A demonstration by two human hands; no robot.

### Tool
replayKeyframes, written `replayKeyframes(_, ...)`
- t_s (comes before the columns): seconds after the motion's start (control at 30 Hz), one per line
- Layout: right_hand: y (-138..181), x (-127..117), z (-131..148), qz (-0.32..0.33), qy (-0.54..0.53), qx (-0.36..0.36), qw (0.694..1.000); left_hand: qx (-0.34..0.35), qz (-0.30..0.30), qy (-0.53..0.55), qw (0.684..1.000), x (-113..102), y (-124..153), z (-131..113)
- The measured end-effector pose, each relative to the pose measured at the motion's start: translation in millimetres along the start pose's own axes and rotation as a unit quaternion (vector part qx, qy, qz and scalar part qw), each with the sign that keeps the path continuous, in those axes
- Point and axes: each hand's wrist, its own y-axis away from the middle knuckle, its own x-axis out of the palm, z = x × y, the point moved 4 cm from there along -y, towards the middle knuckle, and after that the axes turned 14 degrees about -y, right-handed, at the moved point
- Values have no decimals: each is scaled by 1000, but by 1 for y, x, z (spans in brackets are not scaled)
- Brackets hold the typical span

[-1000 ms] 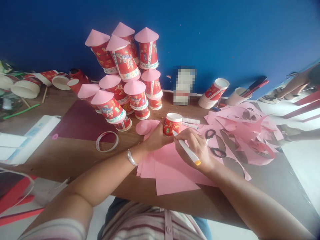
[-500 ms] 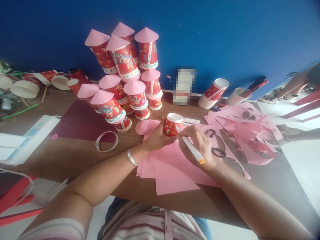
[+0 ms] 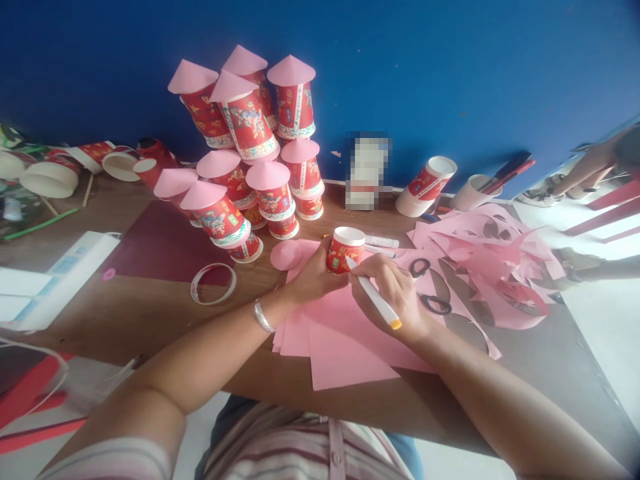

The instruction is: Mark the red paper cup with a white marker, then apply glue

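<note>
Gripping an upturned red paper cup [image 3: 344, 251] on pink paper [image 3: 340, 333] near the table's [image 3: 150, 313] front edge, left hand [image 3: 313, 277], right hand [image 3: 395, 293] clasping a white marker [image 3: 374, 295] against the cup's side.

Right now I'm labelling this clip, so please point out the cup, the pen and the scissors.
cup [image 3: 344, 248], head view, on its red side wall.
pen [image 3: 379, 303], head view, on the white barrel.
scissors [image 3: 436, 304], head view, on the nearer black handle loop.
</note>
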Motion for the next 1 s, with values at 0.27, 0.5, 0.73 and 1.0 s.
replayKeyframes(0.27, 3, 3, -1, -5, -7, -13, 1000, 0, -11, -14, 1000, -1, 0, -1)
replayKeyframes(0.5, 5, 3, -2, -5, -27, -9, 1000, -4, -12, -22, 1000, -1, 0, -2)
replayKeyframes(0.73, 6, -2, -6, -30, -45, -40, 998, 32, 3, 43, 999, -4, -1, -6)
replayKeyframes(1.0, 14, -1, -19, -37, -51, 7, 998, 1, 10, 172, 985, -3, -3, 6)
